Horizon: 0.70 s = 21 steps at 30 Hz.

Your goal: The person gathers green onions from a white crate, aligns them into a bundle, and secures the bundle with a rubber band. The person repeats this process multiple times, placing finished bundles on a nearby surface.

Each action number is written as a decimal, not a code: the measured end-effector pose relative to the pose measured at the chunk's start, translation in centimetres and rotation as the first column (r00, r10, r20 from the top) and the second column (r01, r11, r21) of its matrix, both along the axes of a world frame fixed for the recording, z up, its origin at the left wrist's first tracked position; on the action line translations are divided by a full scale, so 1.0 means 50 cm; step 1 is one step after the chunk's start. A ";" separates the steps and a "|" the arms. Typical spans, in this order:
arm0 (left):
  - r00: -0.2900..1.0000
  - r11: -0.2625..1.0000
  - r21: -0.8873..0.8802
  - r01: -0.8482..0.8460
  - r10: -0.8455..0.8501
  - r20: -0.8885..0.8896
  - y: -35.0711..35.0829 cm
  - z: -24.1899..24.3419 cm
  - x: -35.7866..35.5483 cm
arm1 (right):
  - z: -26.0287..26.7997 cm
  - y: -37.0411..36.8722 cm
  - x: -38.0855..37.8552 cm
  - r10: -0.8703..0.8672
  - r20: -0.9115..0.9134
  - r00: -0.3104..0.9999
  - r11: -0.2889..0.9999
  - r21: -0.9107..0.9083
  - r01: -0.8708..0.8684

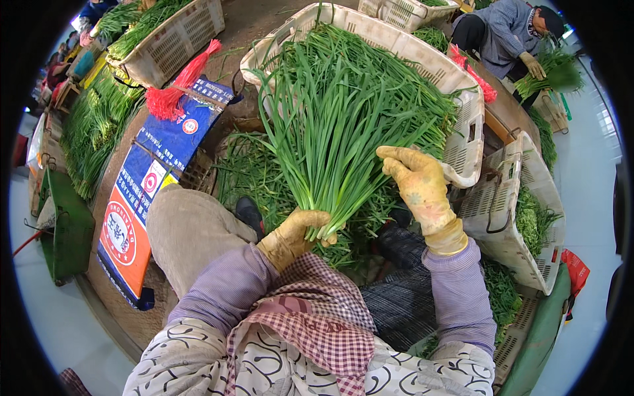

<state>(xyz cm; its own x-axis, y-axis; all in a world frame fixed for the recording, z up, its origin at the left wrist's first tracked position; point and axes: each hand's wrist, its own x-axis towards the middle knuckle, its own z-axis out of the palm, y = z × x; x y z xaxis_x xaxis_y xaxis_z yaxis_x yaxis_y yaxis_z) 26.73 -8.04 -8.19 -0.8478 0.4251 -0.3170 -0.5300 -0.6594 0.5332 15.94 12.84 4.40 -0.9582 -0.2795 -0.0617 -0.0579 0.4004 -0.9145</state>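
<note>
My left hand (294,236), in a stained yellow glove, is closed around the pale stem ends of a fanned bunch of green garlic chives (337,143). The leaves spread away from me over a white plastic crate (468,133) heaped with more chives. To the right of the bunch is my right hand (418,190), gloved too, with its index finger and thumb extended and nothing seen in it. Its fingertips are close to the leaves; whether they touch is unclear.
Loose green leaves (262,173) lie below the bunch, around my shoes. Left are a printed blue and orange board (148,183), red plastic strings (183,86) and another crate (173,44). A tilted white crate (495,198) stands right. A gloved person (505,39) handles greens at upper right.
</note>
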 end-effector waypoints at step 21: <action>0.999 0.999 0.021 0.025 -0.026 0.032 0.002 -0.029 0.000 | -0.062 -0.031 -0.006 0.058 -0.034 0.998 0.907 0.420 -0.038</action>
